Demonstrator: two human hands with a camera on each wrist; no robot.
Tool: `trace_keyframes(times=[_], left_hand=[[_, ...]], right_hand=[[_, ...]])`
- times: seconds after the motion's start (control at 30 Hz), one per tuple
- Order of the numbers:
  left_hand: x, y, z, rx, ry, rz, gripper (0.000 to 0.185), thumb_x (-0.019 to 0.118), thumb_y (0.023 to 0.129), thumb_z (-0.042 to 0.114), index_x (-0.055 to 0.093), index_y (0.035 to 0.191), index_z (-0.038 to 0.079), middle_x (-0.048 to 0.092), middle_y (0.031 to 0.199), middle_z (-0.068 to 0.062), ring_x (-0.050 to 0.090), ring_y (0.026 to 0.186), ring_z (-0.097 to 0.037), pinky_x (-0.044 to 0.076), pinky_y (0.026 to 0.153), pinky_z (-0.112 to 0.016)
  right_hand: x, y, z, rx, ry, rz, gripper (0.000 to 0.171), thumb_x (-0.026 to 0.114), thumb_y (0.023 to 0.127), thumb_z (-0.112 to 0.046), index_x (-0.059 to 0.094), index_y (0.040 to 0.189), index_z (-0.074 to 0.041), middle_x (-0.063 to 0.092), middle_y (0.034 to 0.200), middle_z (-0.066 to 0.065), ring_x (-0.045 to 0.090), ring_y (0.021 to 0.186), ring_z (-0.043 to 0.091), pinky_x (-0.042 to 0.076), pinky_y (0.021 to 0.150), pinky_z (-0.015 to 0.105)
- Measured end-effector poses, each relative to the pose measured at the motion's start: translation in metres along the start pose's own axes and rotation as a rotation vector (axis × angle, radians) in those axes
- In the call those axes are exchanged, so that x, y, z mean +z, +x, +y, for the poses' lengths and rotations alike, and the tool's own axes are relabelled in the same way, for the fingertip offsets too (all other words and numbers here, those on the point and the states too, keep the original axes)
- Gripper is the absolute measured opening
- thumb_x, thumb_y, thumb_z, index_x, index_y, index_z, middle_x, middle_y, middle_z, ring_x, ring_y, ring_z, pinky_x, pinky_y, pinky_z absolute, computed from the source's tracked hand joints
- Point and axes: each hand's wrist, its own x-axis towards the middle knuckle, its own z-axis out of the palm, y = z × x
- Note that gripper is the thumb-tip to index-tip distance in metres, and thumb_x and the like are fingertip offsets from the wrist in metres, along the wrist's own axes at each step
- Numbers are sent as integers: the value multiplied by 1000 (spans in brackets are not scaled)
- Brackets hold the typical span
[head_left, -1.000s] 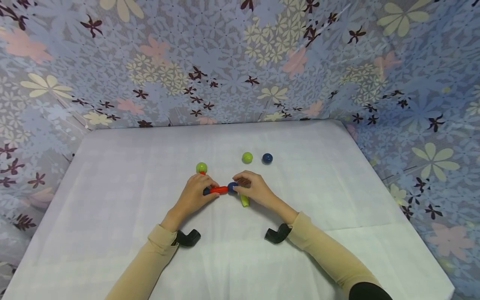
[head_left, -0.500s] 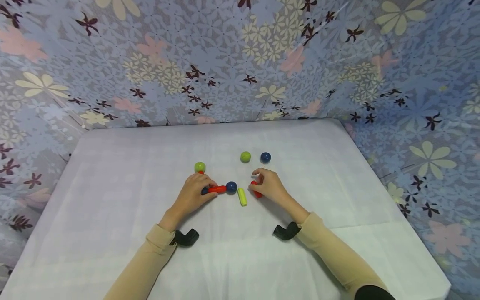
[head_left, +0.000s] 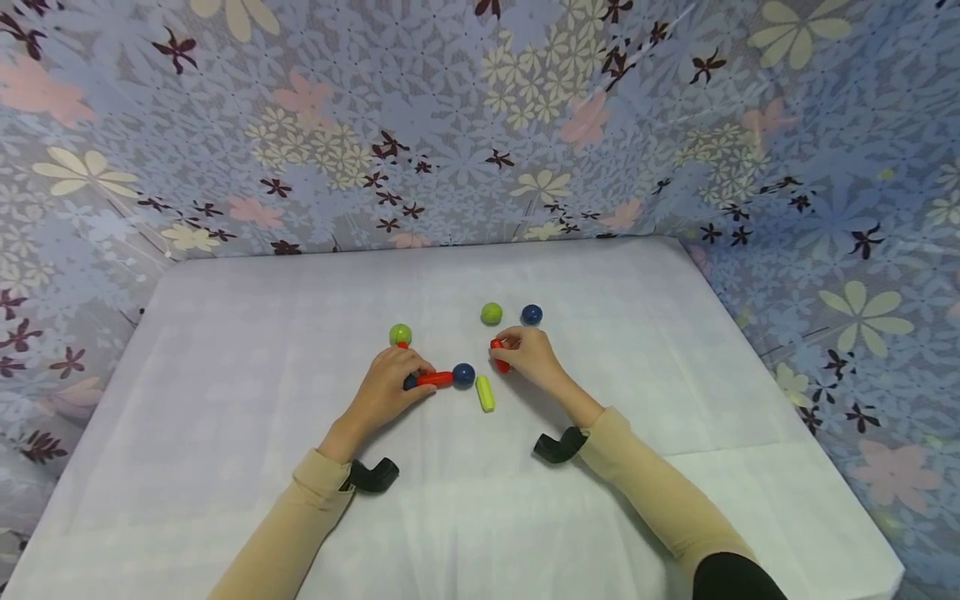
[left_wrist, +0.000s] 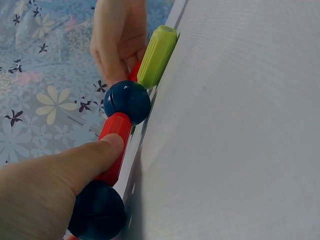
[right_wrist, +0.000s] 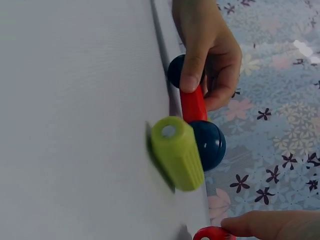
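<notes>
left hand (head_left: 390, 385) is pinching the red rod (head_left: 436, 379) between two blue balls, keeping the chain steady | right hand (head_left: 528, 354) is gripping another red stick (head_left: 498, 356), right of the green stick (head_left: 485, 392), lifted for joining

The surface (head_left: 225, 350) is covered by a white cloth. Near its middle lie a green rod (head_left: 485, 392) and a chain of red rods (head_left: 436, 379) and balls (head_left: 462, 373); toward the far edge, a green ball (head_left: 491, 313) and a blue ball (head_left: 531, 314) are set.
</notes>
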Motion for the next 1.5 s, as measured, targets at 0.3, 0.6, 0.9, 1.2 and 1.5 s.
trace_keyframes(times=[0.3, 0.6, 0.9, 1.2, 1.5], left_hand=[[1, 0, 0, -5, -5, -12, 22, 70, 76, 29, 65, 92, 15, 62, 88, 2, 53, 95, -16, 34, 102, -40], [1, 0, 2, 0, -10, -11, 22, 70, 76, 29, 65, 92, 15, 61, 86, 3, 52, 93, -15, 34, 101, -40], [0, 0, 1, 5, -4, -1, 22, 70, 76, 30, 65, 92, 15, 62, 87, 3, 53, 94, -16, 35, 99, -40], [1, -1, 0, 1, 0, -1, 22, 70, 76, 30, 65, 92, 15, 62, 87, 2, 53, 96, -16, 35, 100, -40], [0, 0, 2, -6, 3, -7, 22, 70, 76, 30, 65, 92, 15, 61, 88, 2, 53, 96, -16, 34, 101, -41]], right_hand=[[13, 22, -15, 5, 134, -23, 33, 69, 76, -14, 62, 105, 0, 63, 88, 16, 56, 70, 16, 48, 53, 18], [22, 25, -24, 19, 192, -65, 30, 69, 76, -14, 62, 103, -1, 64, 84, 15, 54, 60, 9, 47, 52, 17], [24, 21, -30, 6, 196, -55, 27, 68, 77, -13, 62, 101, -1, 63, 83, 15, 56, 58, 10, 48, 53, 18], [29, 22, -29, 5, 229, -74, 27, 67, 77, -11, 62, 100, 1, 62, 81, 15, 57, 54, 9, 50, 52, 19], [29, 25, -23, 10, 237, -51, 25, 62, 83, -18, 62, 101, 0, 65, 82, 16, 59, 56, 8, 51, 53, 21]])
